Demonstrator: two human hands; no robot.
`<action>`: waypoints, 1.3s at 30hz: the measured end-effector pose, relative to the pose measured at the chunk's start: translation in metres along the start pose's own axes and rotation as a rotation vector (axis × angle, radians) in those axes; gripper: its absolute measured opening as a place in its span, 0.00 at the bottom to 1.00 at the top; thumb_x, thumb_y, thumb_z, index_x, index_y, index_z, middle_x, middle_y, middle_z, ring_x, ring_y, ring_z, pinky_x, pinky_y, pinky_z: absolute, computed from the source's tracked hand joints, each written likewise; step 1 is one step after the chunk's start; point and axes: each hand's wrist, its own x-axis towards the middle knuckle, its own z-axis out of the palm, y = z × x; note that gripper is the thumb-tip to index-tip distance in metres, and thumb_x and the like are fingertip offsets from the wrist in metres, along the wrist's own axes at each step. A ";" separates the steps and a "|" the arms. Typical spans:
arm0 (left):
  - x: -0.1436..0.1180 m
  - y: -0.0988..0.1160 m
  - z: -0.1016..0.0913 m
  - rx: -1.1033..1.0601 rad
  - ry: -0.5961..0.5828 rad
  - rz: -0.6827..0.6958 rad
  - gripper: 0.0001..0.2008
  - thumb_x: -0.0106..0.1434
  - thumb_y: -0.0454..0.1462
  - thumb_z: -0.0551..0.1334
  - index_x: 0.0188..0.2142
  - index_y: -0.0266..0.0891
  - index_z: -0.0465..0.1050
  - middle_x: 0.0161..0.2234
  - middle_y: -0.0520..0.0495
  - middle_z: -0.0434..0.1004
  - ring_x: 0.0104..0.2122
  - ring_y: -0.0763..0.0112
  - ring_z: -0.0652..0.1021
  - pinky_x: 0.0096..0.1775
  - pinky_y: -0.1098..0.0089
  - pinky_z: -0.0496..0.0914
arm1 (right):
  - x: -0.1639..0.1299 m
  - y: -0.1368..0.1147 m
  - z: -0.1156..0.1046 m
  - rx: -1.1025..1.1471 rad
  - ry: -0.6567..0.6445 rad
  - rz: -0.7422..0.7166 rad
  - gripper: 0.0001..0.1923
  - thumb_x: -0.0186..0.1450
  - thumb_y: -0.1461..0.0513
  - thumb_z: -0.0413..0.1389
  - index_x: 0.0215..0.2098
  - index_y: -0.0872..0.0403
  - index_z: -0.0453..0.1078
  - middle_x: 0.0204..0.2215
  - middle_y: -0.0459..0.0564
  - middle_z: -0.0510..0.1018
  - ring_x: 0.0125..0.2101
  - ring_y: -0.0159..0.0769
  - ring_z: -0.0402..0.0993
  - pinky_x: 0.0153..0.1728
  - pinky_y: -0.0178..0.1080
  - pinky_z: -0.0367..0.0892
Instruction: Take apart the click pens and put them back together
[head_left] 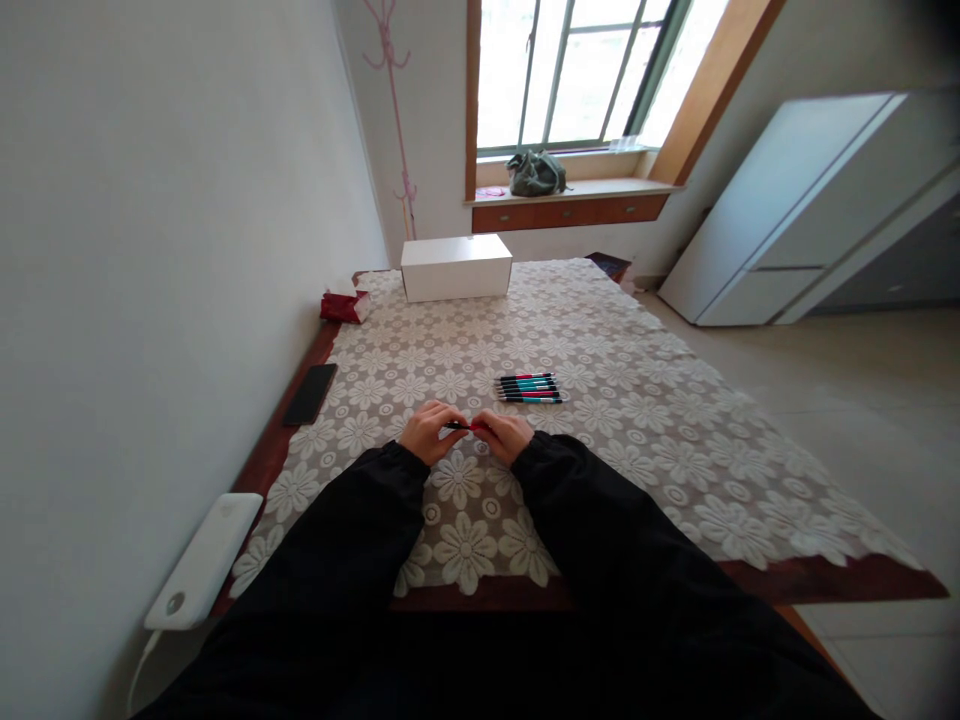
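Note:
My left hand [433, 431] pinches the black end of a slim red-and-black pen [457, 426], just above the lace tablecloth. On its red part, my right hand [502, 434] is closed with the fingertips together. The two hands almost meet, so most of the pen is hidden by fingers. A little beyond my right hand lies a row of several pens [529, 388], side by side, with black ends and red or teal barrels.
A flower-patterned lace tablecloth [630, 420] covers the table. At the far end stands a white box [457, 270]. Along the left edge are a red tissue pack [343, 306], a black phone [310, 394] and a white power strip [206, 560] by the wall.

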 end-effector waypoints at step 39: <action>0.000 0.001 0.000 -0.005 0.017 -0.012 0.05 0.65 0.40 0.65 0.37 0.42 0.76 0.35 0.47 0.80 0.38 0.65 0.79 0.44 0.64 0.75 | -0.001 0.000 -0.001 -0.019 0.043 -0.013 0.08 0.71 0.58 0.52 0.40 0.51 0.71 0.34 0.49 0.80 0.34 0.36 0.77 0.35 0.34 0.65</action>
